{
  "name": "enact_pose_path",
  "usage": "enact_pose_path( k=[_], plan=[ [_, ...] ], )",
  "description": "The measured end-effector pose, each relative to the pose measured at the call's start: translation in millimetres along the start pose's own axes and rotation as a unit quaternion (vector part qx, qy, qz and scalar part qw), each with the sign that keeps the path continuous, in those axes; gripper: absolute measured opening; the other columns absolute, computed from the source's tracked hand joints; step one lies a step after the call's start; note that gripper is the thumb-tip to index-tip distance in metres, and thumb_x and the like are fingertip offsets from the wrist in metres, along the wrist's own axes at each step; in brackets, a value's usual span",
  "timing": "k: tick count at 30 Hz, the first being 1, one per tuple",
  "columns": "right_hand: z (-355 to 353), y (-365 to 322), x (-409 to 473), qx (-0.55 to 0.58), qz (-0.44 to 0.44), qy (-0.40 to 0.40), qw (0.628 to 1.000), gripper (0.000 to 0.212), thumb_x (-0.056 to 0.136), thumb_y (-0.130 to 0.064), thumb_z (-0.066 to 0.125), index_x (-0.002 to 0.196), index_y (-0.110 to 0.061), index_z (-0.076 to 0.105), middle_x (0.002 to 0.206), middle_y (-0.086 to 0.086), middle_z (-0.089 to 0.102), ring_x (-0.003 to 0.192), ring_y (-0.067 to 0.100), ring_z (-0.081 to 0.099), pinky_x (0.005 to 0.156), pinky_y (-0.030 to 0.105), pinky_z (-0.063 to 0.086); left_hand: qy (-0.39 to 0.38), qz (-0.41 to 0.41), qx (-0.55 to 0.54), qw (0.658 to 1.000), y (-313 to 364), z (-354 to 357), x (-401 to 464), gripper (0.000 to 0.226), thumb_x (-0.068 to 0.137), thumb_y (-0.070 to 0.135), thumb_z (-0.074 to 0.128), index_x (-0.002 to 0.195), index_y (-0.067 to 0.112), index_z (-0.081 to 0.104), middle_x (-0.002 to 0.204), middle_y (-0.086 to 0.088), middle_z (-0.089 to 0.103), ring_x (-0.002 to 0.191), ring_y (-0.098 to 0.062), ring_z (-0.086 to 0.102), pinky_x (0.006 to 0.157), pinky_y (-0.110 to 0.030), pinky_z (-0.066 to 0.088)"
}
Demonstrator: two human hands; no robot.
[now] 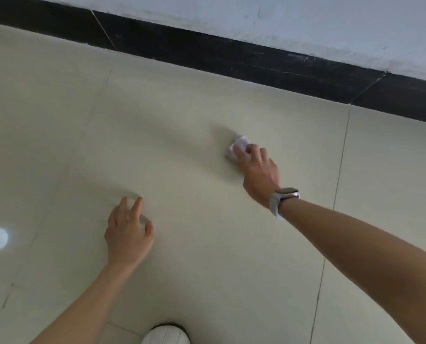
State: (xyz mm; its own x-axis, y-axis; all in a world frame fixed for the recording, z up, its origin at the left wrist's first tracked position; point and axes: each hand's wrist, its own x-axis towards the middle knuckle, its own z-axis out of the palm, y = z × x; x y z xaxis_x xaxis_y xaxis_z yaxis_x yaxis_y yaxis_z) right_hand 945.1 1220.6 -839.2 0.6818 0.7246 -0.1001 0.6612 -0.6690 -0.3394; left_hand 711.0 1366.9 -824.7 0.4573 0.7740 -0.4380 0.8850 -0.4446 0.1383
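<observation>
Head view: the right hand (258, 170) grips a crumpled white tissue (240, 142), fingers curled over it, pressing it on the floor (182, 115). The left hand (129, 234), nearer and well apart, is relaxed, fingers spread, holding nothing. A watch (285, 197) is on the right wrist

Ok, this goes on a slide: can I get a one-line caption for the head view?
Right hand grips a white wad against the tiled floor; left hand open nearby.

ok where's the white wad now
In the head view the white wad sits on the floor tile right of centre, gripped under the right hand, short of the black skirting.
</observation>
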Motion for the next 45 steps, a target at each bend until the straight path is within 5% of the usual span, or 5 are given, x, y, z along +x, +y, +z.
enact_pose_path(
  k=[10, 18, 29, 37, 45],
  plan=[
    [64.2, -117.6, -87.8, -0.056, -0.542, -0.164, 0.822, 0.043, 0.072, -0.026, 0.044, 0.11, -0.036, 0.06, 0.104, -0.014, 0.06, 0.072, 0.012, 0.055, 0.055, 0.019, 0.046, -0.024, -0.058, -0.03, 0.998, -65.6, -11.0, -9.1, 0.062, 0.088, 0.017, 0.051, 0.145, 0.025, 0.026, 0.157, -0.008, 0.014, 0.142, -0.032, 0.014, 0.114, -0.045, 0.025],
    [37.8, -145.3, 83.7, -0.018, 0.019, -0.063, 0.998, 0.065, 0.074, 0.006, 0.043, 0.135, -0.012, 0.031, 0.129, 0.016, 0.038, 0.108, 0.034, 0.042, 0.07, 0.036, 0.04, 0.011, -0.05, -0.096, 0.994, -91.5, -10.7, -15.3, 0.053, 0.091, 0.008, 0.046, 0.142, 0.012, 0.034, 0.153, -0.013, 0.024, 0.142, -0.03, 0.019, 0.117, -0.04, 0.019],
    [86.3, -177.7, -69.5, -0.085, -0.662, -0.206, 0.716, 0.046, 0.062, -0.03, 0.067, 0.103, -0.049, 0.061, 0.107, -0.019, 0.063, 0.08, 0.011, 0.058, 0.065, 0.022, 0.044, 0.027, -0.175, -0.166, 0.97, -124.0, -21.9, -26.5, 0.05, 0.09, 0.005, 0.042, 0.14, 0.013, 0.037, 0.152, -0.013, 0.026, 0.14, -0.031, 0.024, 0.113, -0.043, 0.026],
    [24.7, -50.4, -52.9, -0.05, -0.143, -0.045, 0.987, 0.076, 0.055, 0.009, 0.056, 0.119, -0.032, 0.054, 0.11, 0.006, 0.06, 0.083, 0.033, 0.057, 0.064, 0.037, 0.047, 0.005, -0.001, -0.036, 0.999, -46.1, -9.1, -33.2, 0.05, 0.093, 0.025, 0.045, 0.142, 0.023, 0.033, 0.156, -0.005, 0.019, 0.144, -0.028, 0.014, 0.116, -0.047, 0.018],
    [15.6, 31.7, -186.1, -0.145, -0.518, -0.141, 0.831, 0.06, 0.066, -0.015, 0.049, 0.118, -0.044, 0.043, 0.112, -0.015, 0.055, 0.087, 0.014, 0.047, 0.072, 0.026, 0.045, -0.046, 0.193, 0.058, 0.978, 45.9, 35.1, -70.0, 0.055, 0.075, 0.028, 0.063, 0.128, 0.027, 0.048, 0.143, -0.009, 0.045, 0.131, -0.037, 0.043, 0.098, -0.061, 0.036]
  ],
)
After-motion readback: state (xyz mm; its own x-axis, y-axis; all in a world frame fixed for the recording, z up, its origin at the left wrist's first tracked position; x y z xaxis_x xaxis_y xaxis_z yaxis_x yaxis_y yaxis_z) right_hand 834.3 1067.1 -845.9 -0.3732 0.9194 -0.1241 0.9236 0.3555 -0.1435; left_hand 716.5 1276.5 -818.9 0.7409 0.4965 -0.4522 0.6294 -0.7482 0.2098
